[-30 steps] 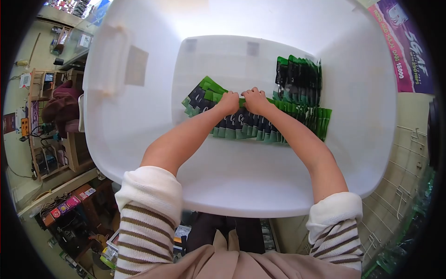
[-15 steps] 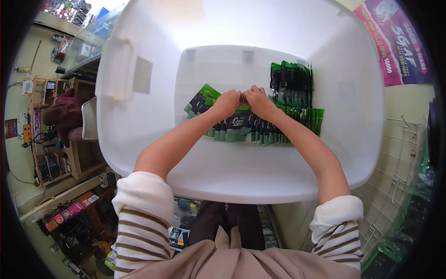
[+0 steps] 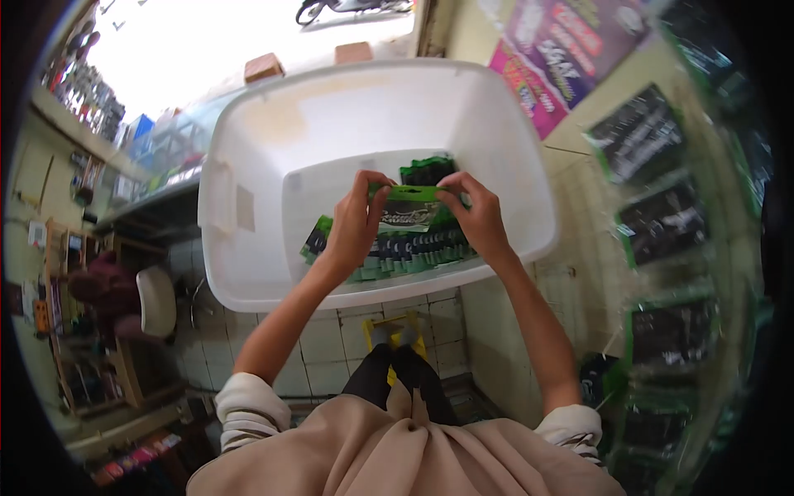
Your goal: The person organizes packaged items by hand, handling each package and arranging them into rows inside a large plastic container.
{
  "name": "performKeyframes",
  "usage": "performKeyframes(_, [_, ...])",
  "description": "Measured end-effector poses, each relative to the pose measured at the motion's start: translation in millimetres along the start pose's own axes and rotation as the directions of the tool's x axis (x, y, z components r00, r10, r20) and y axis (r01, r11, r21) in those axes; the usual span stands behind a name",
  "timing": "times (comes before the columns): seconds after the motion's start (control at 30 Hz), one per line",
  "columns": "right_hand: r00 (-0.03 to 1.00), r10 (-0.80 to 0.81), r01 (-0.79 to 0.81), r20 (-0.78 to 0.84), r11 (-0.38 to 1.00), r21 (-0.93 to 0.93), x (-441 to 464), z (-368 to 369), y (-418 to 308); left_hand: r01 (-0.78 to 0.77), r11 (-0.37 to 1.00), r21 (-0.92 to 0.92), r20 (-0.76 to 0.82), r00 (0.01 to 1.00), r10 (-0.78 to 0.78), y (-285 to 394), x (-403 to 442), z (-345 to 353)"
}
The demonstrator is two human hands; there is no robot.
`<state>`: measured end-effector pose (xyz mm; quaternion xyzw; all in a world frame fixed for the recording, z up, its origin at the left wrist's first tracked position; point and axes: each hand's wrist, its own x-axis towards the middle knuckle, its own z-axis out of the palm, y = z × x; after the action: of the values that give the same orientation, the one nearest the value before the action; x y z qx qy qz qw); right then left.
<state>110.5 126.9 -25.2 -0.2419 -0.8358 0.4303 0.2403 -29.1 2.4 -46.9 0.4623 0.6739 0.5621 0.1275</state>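
Observation:
A flat packet with a green top strip, a hang slot and white lettering is held up above the bin. My left hand pinches its upper left corner between thumb and fingers. On the other side, my right hand grips the upper right corner the same way. Below it, a row of similar green and black packets lies on the floor of a large white plastic bin. Another stack of packets sits farther back in the bin, partly hidden by the raised packet.
Packets in clear wrap hang along the wall on the right, near a pink and purple poster. A person sits at a bench on the left beside a white chair. A glass case stands behind.
Both hands have lifted a packet up out of the row and spread to its two corners. My view has shifted back, showing the floor, my feet and the wall packets.

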Motion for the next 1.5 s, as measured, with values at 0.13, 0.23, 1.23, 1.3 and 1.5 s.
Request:
performKeyframes(0.13, [0.919,-0.098,0.123,-0.382,0.992,0.041,-74,-41,-43,-0.214,0.931,-0.297,-0.055,0.977,0.207,77,-14,28])
performKeyframes(0.23, [0.864,-0.081,0.07,-0.496,0.997,-0.042,-144,-60,-56,-0.151,0.844,-0.514,0.088,0.97,0.227,109,-45,64])
performKeyframes(1.23, [0.0,0.375,-0.21,-0.927,0.906,0.367,-424,-69,54,0.3,0.776,-0.556,0.742,0.6,0.299,153,-230,299])
performKeyframes(1.3, [0.004,0.224,-0.314,-0.975,0.926,0.212,-423,-80,65,0.2,0.792,-0.577,0.699,0.622,0.352,154,-226,315])
performKeyframes(1.5, [-0.054,0.023,-0.455,-0.998,0.889,0.046,-424,-113,85,0.069,0.825,-0.56,0.609,0.709,0.354,168,-228,355])
